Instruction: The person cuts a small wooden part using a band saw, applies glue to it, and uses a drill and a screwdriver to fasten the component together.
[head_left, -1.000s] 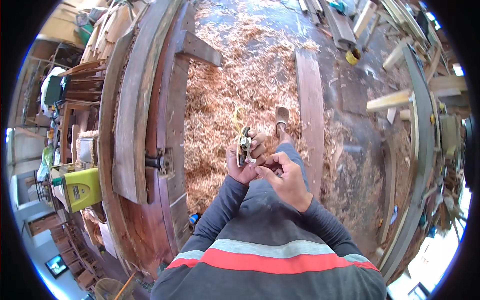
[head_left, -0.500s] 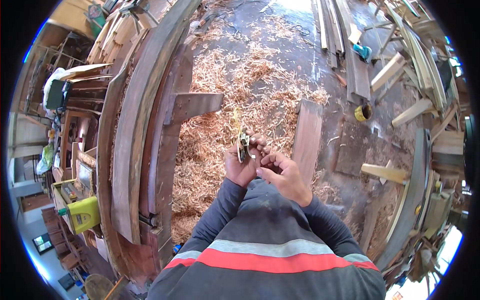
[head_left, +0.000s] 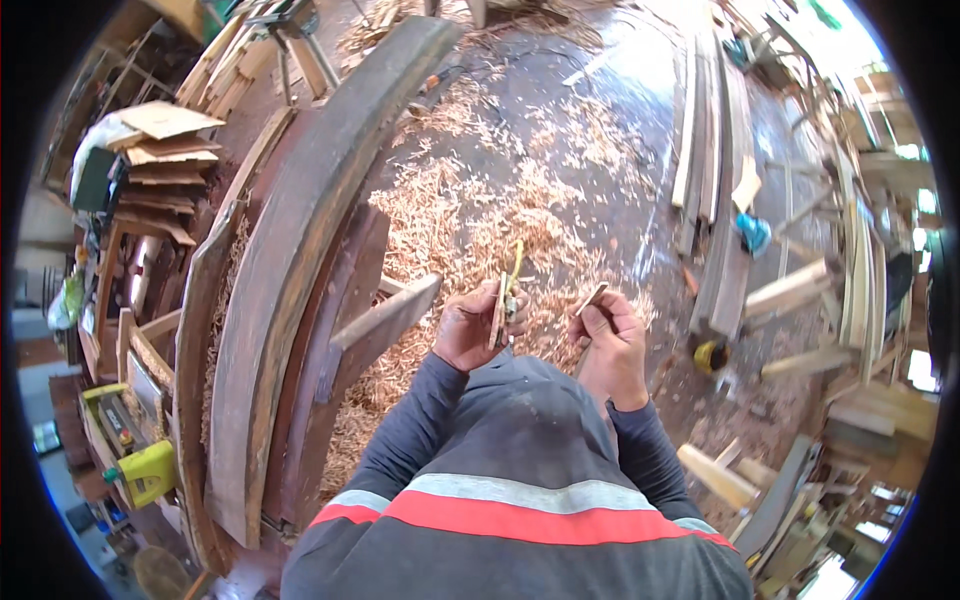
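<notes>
My left hand (head_left: 466, 328) is closed around a small bundle (head_left: 500, 312) of thin, flat pale and dark pieces. From its top a narrow yellow strip (head_left: 518, 262) sticks up; the bundle's exact kind is not clear. To the right, my right hand (head_left: 614, 345) pinches a small flat light-brown piece (head_left: 592, 297) between thumb and fingers. A gap separates the two hands, which are both held in front of my body above the floor.
Wood shavings (head_left: 430, 220) cover much of the floor. A long curved dark timber (head_left: 290, 230) runs along my left, near a yellow-green machine (head_left: 150, 472). Long boards (head_left: 712, 190), a blue tool (head_left: 752, 233) and a small yellow-and-black round object (head_left: 711, 356) are to the right.
My right hand has moved away from my left, to the right, and now shows a small flat piece in its fingers. The view has also shifted and turned.
</notes>
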